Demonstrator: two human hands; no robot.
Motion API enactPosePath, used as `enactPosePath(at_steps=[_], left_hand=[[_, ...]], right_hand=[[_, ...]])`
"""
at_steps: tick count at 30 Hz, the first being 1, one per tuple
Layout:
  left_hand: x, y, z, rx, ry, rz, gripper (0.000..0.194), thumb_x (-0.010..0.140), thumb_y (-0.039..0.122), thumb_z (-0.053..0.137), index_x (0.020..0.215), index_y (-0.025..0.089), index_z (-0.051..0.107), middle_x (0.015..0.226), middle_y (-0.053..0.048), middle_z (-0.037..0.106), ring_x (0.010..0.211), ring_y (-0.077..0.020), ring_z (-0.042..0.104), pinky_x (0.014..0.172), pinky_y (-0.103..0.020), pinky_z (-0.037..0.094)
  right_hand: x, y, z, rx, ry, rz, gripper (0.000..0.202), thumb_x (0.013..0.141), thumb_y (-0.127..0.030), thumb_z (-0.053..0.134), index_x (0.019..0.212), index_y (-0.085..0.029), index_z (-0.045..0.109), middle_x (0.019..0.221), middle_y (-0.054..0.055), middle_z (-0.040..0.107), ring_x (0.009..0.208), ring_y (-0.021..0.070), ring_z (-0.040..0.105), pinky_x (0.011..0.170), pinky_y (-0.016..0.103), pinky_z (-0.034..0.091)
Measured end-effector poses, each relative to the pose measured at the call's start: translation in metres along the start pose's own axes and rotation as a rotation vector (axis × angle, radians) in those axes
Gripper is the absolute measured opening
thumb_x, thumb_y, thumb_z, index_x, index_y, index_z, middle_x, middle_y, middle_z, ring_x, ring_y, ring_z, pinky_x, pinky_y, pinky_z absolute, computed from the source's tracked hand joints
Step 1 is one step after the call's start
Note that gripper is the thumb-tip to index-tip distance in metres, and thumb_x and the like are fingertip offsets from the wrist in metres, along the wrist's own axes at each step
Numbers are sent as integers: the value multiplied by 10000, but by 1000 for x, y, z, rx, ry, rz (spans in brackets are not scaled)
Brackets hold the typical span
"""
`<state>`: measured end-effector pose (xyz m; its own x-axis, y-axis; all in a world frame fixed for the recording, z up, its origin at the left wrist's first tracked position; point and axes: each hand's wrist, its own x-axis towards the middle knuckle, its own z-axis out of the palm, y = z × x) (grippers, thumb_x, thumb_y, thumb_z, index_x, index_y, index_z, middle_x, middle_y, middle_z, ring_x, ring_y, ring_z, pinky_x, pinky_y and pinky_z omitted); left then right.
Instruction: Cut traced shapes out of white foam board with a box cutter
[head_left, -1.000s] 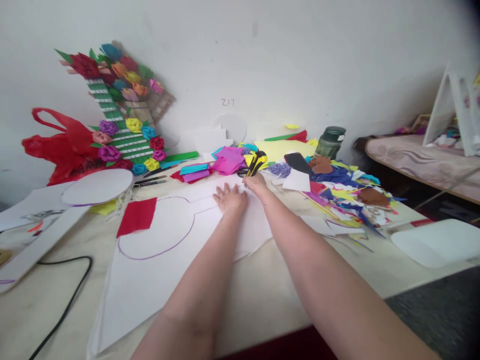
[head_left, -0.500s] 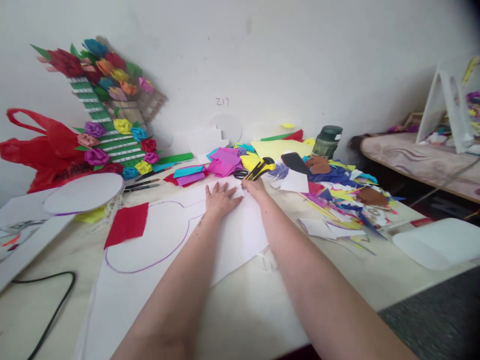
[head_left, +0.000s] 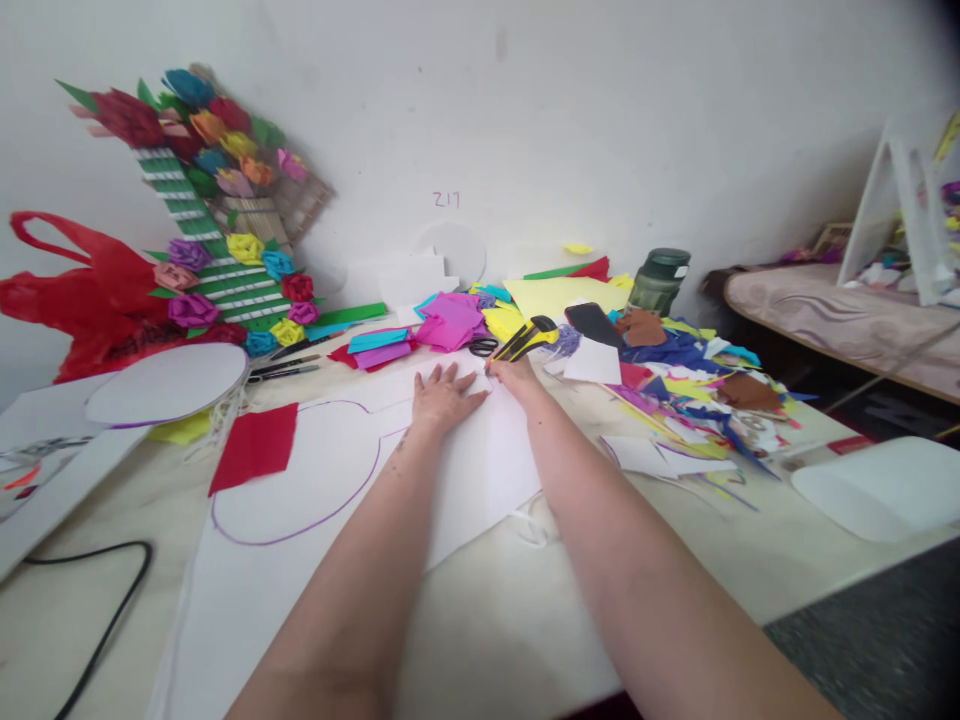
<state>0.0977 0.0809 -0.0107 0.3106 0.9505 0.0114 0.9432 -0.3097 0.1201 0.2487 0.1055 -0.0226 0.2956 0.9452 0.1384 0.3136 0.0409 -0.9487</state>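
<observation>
My left hand (head_left: 446,397) lies flat with fingers spread on a large white sheet (head_left: 480,465). Just to its right, my right hand (head_left: 513,374) is closed around a yellow and black utility knife (head_left: 528,338). The knife slants up and to the right, its tip down by the sheet near the far edge; the blade itself is too small to make out. A rounded purple outline is drawn on the sheet left of my hands. Over part of that outline sits a red paper square (head_left: 255,448). Black-handled scissors (head_left: 482,346) lie just beyond my right hand.
Coloured paper scraps (head_left: 697,390), a phone (head_left: 592,324) and a green bottle (head_left: 660,282) stand or lie back right. Folded papers (head_left: 379,347) are behind the sheet. Paper flowers (head_left: 240,150) and a red bag (head_left: 82,285) are back left. A black cable (head_left: 112,600) curves at front left.
My right hand and the utility knife have shifted slightly to the right. My left hand stays pressed on the sheet; the whole view has moved a little.
</observation>
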Motion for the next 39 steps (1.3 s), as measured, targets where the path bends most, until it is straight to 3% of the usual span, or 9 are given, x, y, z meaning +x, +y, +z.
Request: enactPosePath(at_steps=[12, 39], left_hand=[[0, 1, -1, -4, -8, -18, 628, 795, 710, 278, 1355, 439, 364, 1513, 76, 188, 1387, -268, 117, 1095, -541, 69], [0, 2, -2, -30, -12, -17, 642, 784, 707, 299, 1353, 422, 378, 1515, 61, 192, 1387, -252, 122, 1097, -511, 102]], right_hand=[[5, 2, 4, -52, 41, 27, 114, 567, -191, 528, 612, -180, 632, 691, 5, 648, 725, 143, 600, 664, 234, 451], [-5, -6, -1, -211, 57, 67, 178, 629, -258, 543, 736, -218, 679, 765, 10, 680, 765, 168, 623, 673, 255, 461]])
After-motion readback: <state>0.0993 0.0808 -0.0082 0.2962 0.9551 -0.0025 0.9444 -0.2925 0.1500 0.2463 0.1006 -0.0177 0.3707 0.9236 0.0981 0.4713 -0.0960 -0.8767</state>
